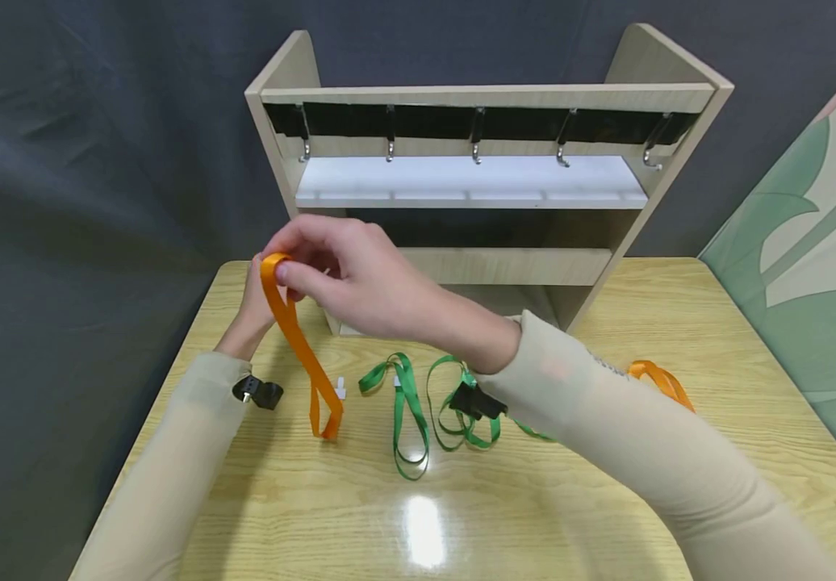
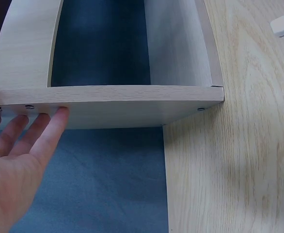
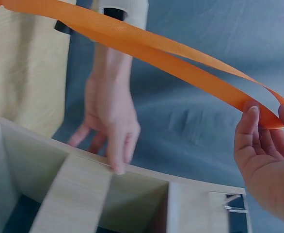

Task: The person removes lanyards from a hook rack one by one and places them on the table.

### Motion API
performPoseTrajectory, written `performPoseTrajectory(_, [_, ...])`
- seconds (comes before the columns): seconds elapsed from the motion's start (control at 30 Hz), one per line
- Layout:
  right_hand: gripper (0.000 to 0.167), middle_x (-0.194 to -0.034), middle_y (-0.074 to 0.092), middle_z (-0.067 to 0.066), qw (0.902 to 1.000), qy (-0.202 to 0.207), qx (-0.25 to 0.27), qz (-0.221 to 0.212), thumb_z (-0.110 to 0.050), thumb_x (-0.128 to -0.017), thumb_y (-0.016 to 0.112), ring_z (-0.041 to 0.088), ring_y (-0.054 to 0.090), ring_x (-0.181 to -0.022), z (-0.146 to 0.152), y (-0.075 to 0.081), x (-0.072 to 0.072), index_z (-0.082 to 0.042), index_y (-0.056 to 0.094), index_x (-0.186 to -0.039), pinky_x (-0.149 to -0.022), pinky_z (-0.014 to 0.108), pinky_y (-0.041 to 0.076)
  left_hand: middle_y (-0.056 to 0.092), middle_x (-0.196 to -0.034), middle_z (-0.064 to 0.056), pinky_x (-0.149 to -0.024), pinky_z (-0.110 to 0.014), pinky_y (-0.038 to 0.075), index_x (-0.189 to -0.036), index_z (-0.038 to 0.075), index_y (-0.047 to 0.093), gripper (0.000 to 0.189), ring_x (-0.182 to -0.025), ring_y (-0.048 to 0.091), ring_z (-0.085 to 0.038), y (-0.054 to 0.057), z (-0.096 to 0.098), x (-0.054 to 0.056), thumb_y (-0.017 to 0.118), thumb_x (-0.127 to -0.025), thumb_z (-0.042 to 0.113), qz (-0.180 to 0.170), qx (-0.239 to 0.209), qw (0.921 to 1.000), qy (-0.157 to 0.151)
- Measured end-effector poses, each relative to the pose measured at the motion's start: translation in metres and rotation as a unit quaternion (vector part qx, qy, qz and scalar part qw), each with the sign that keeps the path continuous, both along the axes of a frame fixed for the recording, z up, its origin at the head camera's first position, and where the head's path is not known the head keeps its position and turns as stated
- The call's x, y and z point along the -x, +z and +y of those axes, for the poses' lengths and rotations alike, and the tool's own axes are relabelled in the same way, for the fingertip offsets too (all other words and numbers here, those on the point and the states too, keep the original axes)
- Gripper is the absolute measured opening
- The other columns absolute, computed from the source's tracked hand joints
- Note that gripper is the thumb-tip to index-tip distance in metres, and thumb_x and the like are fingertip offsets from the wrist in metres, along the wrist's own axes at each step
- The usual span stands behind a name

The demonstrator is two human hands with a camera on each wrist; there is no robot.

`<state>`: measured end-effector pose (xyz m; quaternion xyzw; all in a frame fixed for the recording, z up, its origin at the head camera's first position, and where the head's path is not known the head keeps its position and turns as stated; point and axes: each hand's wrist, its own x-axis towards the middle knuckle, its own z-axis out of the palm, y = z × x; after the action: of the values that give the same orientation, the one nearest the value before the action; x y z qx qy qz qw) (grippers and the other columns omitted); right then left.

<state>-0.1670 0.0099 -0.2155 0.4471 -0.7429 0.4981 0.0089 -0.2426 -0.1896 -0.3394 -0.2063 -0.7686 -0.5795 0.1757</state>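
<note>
My right hand [image 1: 363, 278] pinches one end of an orange lanyard [image 1: 300, 347] between thumb and fingers, in front of the shelf's left side. The strap hangs down in a long loop, its lower end low over the table. My left hand [image 2: 16, 170] touches the outer face of the shelf's side panel [image 2: 118, 114] with nearly straight fingers. In the right wrist view its thumb side lies over the panel's front edge. The head view shows the left hand partly hidden behind the right. The wooden shelf [image 1: 505, 266] has a row of metal hooks [image 1: 477, 145] under its top board.
Green lanyards [image 1: 407, 395] lie in loops on the wooden table [image 1: 331, 516], partly under my right forearm. Another orange lanyard [image 1: 661, 383] lies to the right. A small white clip [image 1: 340, 389] is beside the hanging strap. Dark cloth [image 1: 98, 202] hangs behind.
</note>
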Motion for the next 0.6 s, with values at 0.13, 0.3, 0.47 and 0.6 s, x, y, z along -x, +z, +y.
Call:
performPoseTrajectory(0.13, [0.015, -0.089, 0.066, 0.000, 0.9990, -0.011, -0.028, -0.033, -0.007, -0.095, 0.059, 0.012, 0.058, -0.073, -0.002, -0.014, 0.004, -0.003, 0.063, -0.108, -0.067, 0.024, 0.052, 0.061, -0.078, -0.001, -0.062, -0.018, 0.042, -0.099, -0.011, 0.061, 0.013, -0.070, 0.050, -0.011, 0.001, -0.001, 0.003, 0.062, -0.089, -0.002, 0.040, 0.050, 0.9979, -0.007])
performPoseTrajectory(0.3, [0.013, -0.089, 0.065, 0.002, 0.9973, -0.020, -0.044, -0.054, -0.007, -0.095, 0.059, 0.013, 0.058, -0.074, -0.005, -0.032, 0.010, -0.003, 0.064, -0.106, -0.067, 0.024, 0.053, 0.067, -0.097, -0.016, -0.072, -0.017, 0.048, -0.116, -0.004, 0.063, 0.025, -0.082, 0.058, -0.015, -0.012, -0.005, 0.017, 0.063, -0.091, 0.002, 0.017, 0.064, 0.9977, 0.010])
performPoseTrajectory(0.47, [0.011, -0.088, 0.065, 0.002, 0.9953, -0.034, -0.063, -0.066, -0.007, -0.095, 0.058, 0.013, 0.058, -0.070, -0.006, -0.052, 0.018, -0.004, 0.064, -0.104, -0.064, 0.024, 0.052, 0.064, -0.119, -0.008, -0.085, -0.027, 0.051, -0.131, 0.010, 0.060, 0.039, -0.100, 0.060, -0.020, -0.024, -0.009, 0.026, 0.061, -0.096, 0.028, -0.043, 0.064, 0.9966, 0.029])
performPoseTrajectory(0.6, [0.010, -0.087, 0.065, 0.001, 0.9915, -0.044, -0.087, -0.086, -0.008, -0.096, 0.058, 0.014, 0.060, -0.071, -0.007, -0.071, 0.024, -0.005, 0.064, -0.103, -0.065, 0.022, 0.052, 0.060, -0.124, -0.009, -0.079, -0.032, 0.055, -0.134, 0.011, 0.057, 0.043, -0.103, 0.060, -0.024, -0.022, -0.008, 0.026, 0.060, -0.096, 0.031, -0.066, 0.046, 0.9965, 0.021])
